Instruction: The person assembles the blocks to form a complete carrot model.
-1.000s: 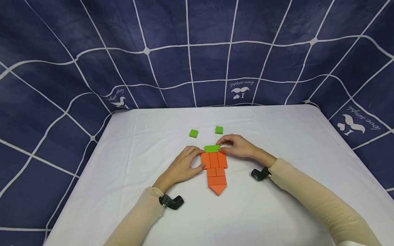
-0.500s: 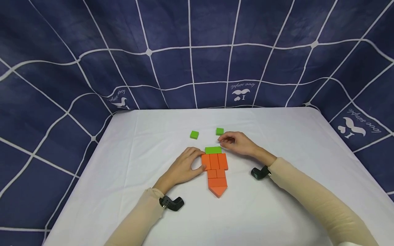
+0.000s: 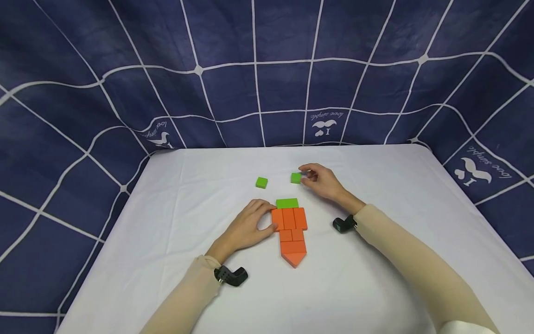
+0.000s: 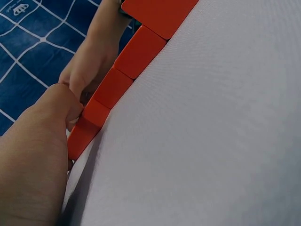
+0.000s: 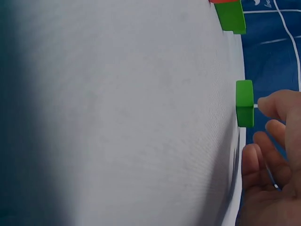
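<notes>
Flat orange blocks (image 3: 289, 218) lie edge to edge on the white cloth, ending in a pointed orange block (image 3: 294, 259) toward the person. Along their far side lies a long green block (image 3: 287, 203). My left hand (image 3: 246, 225) holds the leftmost orange block (image 3: 278, 217), index finger at its far corner and thumb at its near corner. Beyond the row, my right hand (image 3: 323, 183) is at a small green square block (image 3: 295, 178), thumb and index finger spread beside it. In the right wrist view a slim gap shows between the thumb and this green block (image 5: 244, 103).
Another green square block (image 3: 261, 182) lies to the left of the one by the right hand. The white-covered table (image 3: 208, 171) meets a dark blue curtain (image 3: 229, 93) with white lines at the back and sides. Each wrist wears a black camera.
My right hand has left the long green block and moved away from the person to the right-hand green square block, its fingers spreading. My left hand has stayed put.
</notes>
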